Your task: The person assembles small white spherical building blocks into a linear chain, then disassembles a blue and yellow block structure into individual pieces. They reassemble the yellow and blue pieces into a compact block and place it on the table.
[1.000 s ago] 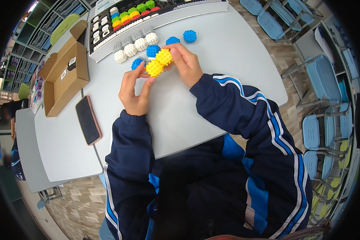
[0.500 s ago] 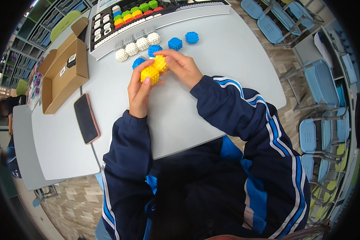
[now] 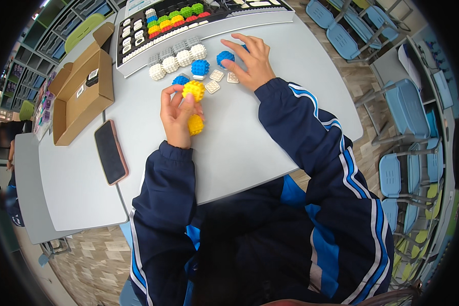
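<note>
My left hand point(image 3: 177, 120) is closed on a yellow studded block point(image 3: 194, 91), gripped between thumb and fingers above the table. A second yellow studded block point(image 3: 195, 124) shows below the thumb; whether the two are joined is hidden by the hand. My right hand point(image 3: 254, 64) is open over the table, fingers spread around a blue studded block point(image 3: 225, 58). The thumb overlaps that block's edge; I cannot tell if it touches. Between the hands lie small white square plates point(image 3: 212, 87). Two more blue blocks, one of them a blue block point(image 3: 200, 67), sit beyond my left hand.
Behind the blue blocks stands a row of white studded blocks point(image 3: 170, 64) with grey ones. A parts tray point(image 3: 209, 31) with coloured pieces spans the table's far side. On the left are an open cardboard box point(image 3: 81, 102) and a phone point(image 3: 110, 152). Chairs point(image 3: 408, 104) stand at right.
My right hand has let go of the yellow blocks and moved right to a blue block. My left hand keeps hold, with the yellow pieces turned more upright. The white plates are now uncovered.
</note>
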Motion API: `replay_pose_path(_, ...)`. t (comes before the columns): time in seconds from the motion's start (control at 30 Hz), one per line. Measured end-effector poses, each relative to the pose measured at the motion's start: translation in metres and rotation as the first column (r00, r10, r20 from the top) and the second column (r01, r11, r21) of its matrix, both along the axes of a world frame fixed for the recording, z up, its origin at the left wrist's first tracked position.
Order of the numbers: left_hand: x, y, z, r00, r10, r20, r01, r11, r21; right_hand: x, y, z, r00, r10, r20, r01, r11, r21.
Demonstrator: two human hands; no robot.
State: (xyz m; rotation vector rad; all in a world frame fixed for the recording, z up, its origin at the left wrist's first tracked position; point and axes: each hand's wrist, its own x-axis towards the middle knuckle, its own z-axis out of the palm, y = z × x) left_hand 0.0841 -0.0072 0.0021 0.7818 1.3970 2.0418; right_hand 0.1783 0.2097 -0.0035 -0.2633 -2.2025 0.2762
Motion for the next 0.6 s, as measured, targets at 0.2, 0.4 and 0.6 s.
replay_pose_path(0.2, -0.003, -0.001, 0.005, 0.994, 0.032, 0.101, -0.037, 0.998, 0.048, 0.014, -0.006, 0.011, 0.974, 0.174, 0.147, -0.193, 0.974, 0.119)
replay_pose_path(0.4, -0.001, 0.0, 0.005, 0.992, 0.066, 0.108, -0.065, 0.998, -0.02, 0.031, -0.001, -0.004, 0.952, 0.112, 0.286, -0.138, 0.988, 0.072)
replay_pose_path(0.6, -0.002, 0.001, 0.004, 0.99, 0.084, 0.11, -0.078, 0.995, -0.054, 0.029, 0.002, -0.004, 0.962, 0.194, 0.191, -0.205, 0.978, 0.037)
